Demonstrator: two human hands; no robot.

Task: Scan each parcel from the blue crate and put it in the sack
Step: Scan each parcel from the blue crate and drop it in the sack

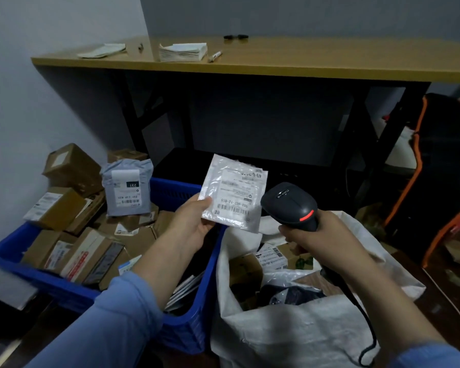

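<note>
Crate heaped with boxes; sack holds several parcels. Left hand pinches a flat white labelled packet; right hand grips the scanner.

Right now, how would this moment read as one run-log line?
step: scan | left hand: holds white labelled mailer | right hand: grips barcode scanner beside it | blue crate: holds parcels | sack: open, parcels inside
</note>
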